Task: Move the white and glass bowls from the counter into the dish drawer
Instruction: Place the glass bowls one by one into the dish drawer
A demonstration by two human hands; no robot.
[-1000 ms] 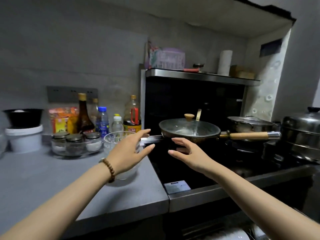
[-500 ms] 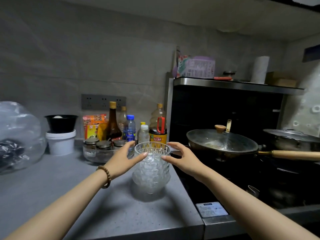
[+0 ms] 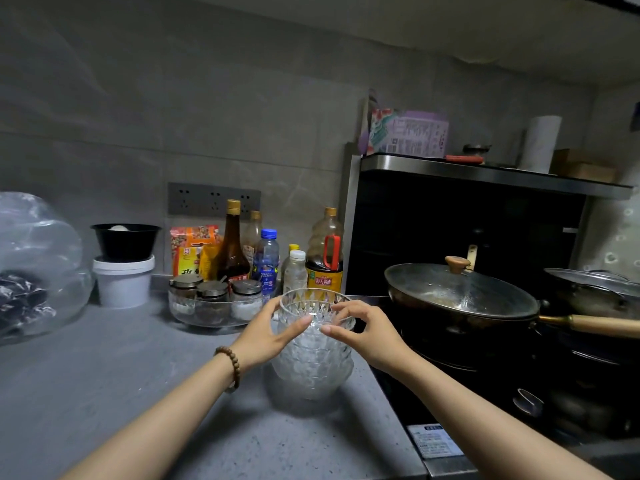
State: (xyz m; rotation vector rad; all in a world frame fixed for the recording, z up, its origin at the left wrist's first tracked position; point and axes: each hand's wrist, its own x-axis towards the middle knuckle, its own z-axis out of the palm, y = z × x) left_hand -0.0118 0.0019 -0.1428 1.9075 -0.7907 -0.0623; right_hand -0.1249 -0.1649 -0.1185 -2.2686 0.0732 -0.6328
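- Grey speckled counter runs along a grey tiled wall, with a black stove set in at its right end
- stack of glass bowls, cut in a facet pattern, stands upright on the counter near its right edge, just beside the stove
- left hand curls round the left side of the topmost rim, thumb on the near side and fingers on the far side; a bead bracelet sits on that wrist
- right hand grips the right side of the same rim, its thumb tip close to the left thumb and its fingers on the far side
- just behind the stack, a clear tray holds three lidded jars; bottles and snack packets stand by the wall behind it
- further left, a black bowl sits on a white tub, and a clear plastic bag lies at the left edge
- on the stove, a pan with a glass lid, its wooden handle pointing right; a second lidded pan stands at the far right
- shelf above the stove carries a printed box and a paper roll
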